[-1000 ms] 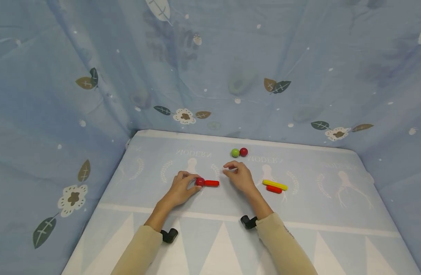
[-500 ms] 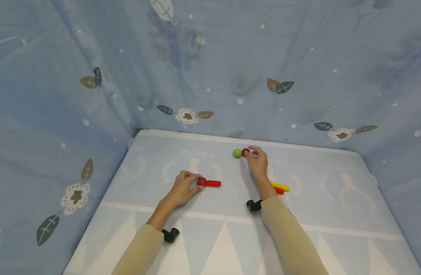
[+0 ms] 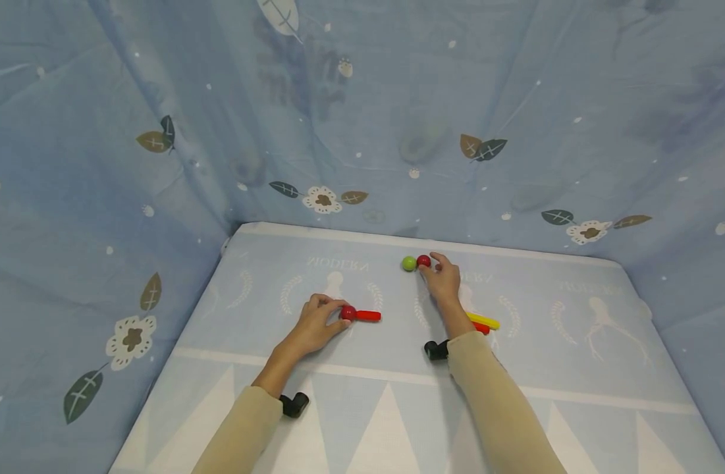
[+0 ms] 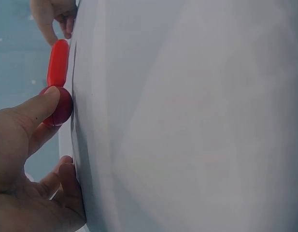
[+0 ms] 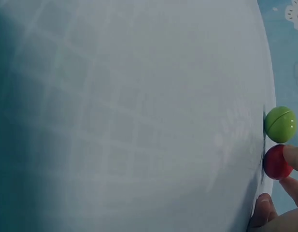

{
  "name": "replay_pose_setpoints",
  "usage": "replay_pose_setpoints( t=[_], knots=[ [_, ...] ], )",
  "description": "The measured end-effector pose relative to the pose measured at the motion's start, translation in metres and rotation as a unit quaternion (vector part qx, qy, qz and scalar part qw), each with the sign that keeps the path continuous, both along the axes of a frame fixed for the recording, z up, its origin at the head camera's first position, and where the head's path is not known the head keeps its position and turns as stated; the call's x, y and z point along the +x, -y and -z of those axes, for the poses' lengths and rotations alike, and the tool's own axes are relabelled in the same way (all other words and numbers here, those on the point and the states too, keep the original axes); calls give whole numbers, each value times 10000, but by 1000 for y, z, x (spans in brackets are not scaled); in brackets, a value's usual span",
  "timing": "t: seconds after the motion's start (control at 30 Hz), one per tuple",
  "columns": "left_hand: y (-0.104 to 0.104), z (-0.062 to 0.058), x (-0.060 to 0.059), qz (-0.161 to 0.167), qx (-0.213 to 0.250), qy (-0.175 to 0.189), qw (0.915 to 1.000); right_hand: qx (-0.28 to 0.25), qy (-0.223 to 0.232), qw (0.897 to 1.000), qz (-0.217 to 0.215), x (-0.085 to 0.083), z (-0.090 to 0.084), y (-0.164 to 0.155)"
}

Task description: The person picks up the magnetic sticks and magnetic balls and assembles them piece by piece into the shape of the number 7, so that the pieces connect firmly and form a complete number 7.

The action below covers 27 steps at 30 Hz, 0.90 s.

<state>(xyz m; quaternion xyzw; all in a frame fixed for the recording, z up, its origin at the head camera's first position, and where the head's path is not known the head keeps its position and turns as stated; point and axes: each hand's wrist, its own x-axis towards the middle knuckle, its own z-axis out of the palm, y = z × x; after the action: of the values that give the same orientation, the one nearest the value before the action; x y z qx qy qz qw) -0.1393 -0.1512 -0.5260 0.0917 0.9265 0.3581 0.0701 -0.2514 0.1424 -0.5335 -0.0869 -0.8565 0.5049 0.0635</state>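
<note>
My left hand (image 3: 337, 311) pinches a red ball (image 3: 348, 313) that touches the end of a short red stick (image 3: 369, 316) lying on the mat. The left wrist view shows my thumb (image 4: 38, 107) pressed on that ball (image 4: 61, 107), with the stick (image 4: 58, 63) beyond it. My right hand (image 3: 433, 264) has reached to the far side, and its curled fingers touch a second red ball (image 3: 423, 261) that sits against a green ball (image 3: 408, 264). In the right wrist view a fingertip (image 5: 294, 157) lies on that red ball (image 5: 276, 162), next to the green ball (image 5: 280, 124).
A yellow stick (image 3: 485, 321) and another red stick (image 3: 483, 328) lie beside my right forearm, partly hidden by it. The pale blue patterned mat (image 3: 575, 342) is walled at the back and both sides by hanging blue leaf-print cloth (image 3: 362, 118).
My right hand has gone from the middle of the mat out to the far red ball and closed its fingers on it. The left hand has kept still on its ball.
</note>
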Motion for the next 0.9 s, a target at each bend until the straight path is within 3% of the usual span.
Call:
replay_pose_setpoints(
  t=[0.27, 0.53, 0.73, 0.9],
  knots=[
    [1, 0, 0, 20, 1, -20, 10000, 294, 68, 9995, -55, -1, -1, 1],
    [0, 2, 0, 16, -12, -79, 10000, 146, 76, 9999, -12, -1, -2, -1],
    [-2, 1, 0, -4, -24, 0, 10000, -302, 327, 9990, 49, 6, -19, -6],
    [-2, -1, 1, -61, 7, 37, 10000, -409, 167, 9990, -110, 20, -38, -8]
  ],
)
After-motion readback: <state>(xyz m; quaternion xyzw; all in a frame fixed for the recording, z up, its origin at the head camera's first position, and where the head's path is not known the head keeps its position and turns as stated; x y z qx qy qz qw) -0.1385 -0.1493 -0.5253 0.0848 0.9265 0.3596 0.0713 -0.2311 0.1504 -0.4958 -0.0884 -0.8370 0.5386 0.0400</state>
